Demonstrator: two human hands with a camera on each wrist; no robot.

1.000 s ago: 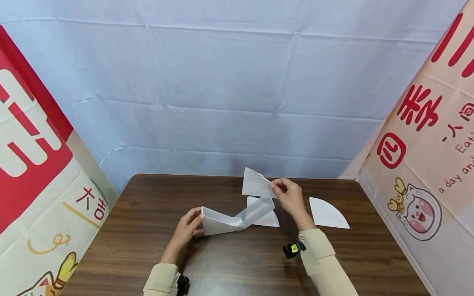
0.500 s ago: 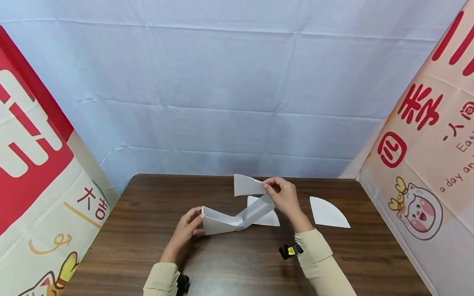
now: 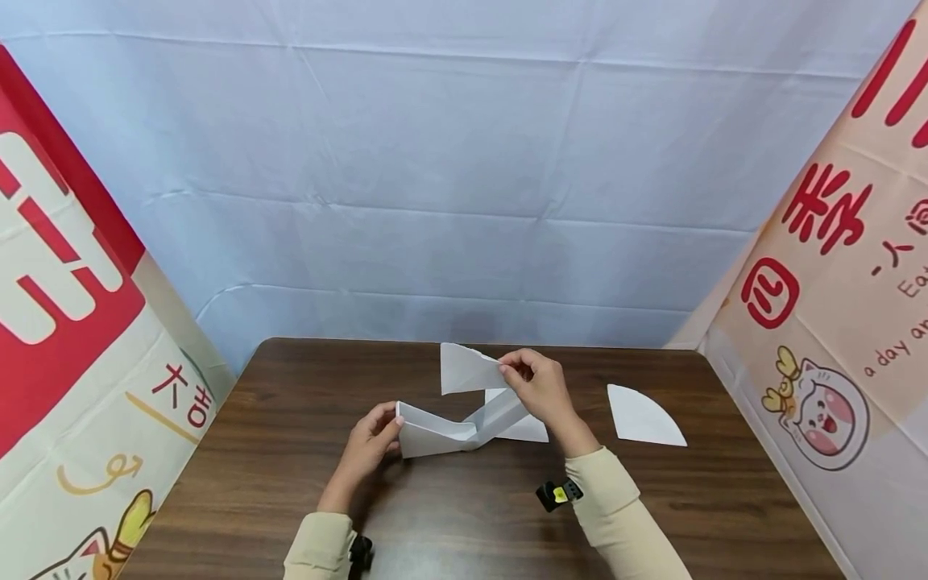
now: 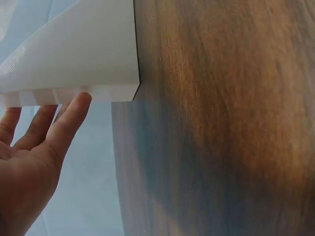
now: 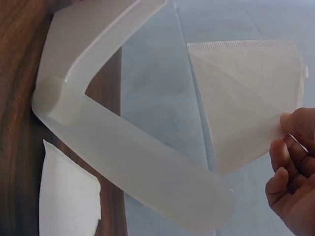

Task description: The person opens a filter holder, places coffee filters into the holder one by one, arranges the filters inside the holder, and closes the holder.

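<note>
Pale, translucent plastic makes up the case (image 3: 435,441) on the worktop (image 3: 449,519), its lid (image 3: 493,417) slanting up to the right from the joint. The left hand (image 3: 368,443) is at the case's outer end, wrist low and back of the hand outward; its fingers are clamped on that end wall, thumb against the near side and the other fingertips tucked behind, slightly spread. The right hand (image 3: 540,391) is raised above the lid, forearm reaching in diagonally. Its thumb and forefinger are pinched together on one corner of a white paper wedge (image 3: 467,370), while the remaining fingers curl in toward the palm. That wedge hangs in the air to the left of the hand, past the lid. A second wedge (image 3: 535,431) lies on the worktop, partly hidden behind the lid; a third wedge (image 3: 645,417) lies flat, well apart, to the right. Cream sleeves (image 3: 619,503) end at both wrists.
</note>
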